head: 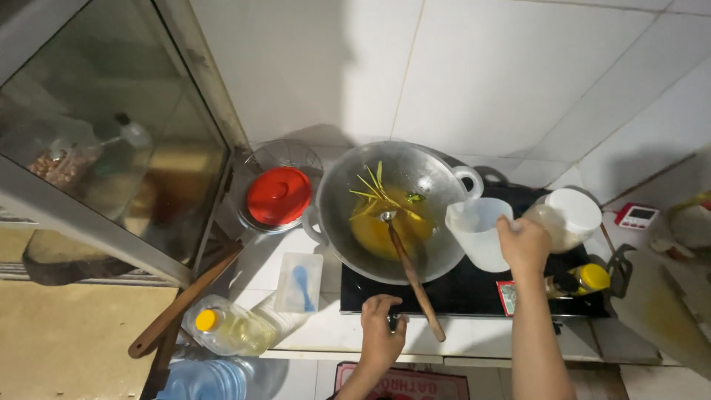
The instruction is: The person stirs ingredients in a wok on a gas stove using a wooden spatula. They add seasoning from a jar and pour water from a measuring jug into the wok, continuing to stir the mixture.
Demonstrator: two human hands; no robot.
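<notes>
gripping the handle side of a translucent plastic jug point(478, 231) beside the wok point(392, 211) on the stove's right half, the right hand point(523, 244) has its fingers closed round it (light, rigid, probably slick). the left hand point(381, 326) pinches the stove knob point(392, 321) at the bench's front edge.

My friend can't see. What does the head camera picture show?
A person's right hand holds a clear plastic jug beside a metal wok of yellow liquid and green stalks on a black stove. The left hand is at the stove's front edge, by a wooden-handled ladle resting in the wok.
</notes>
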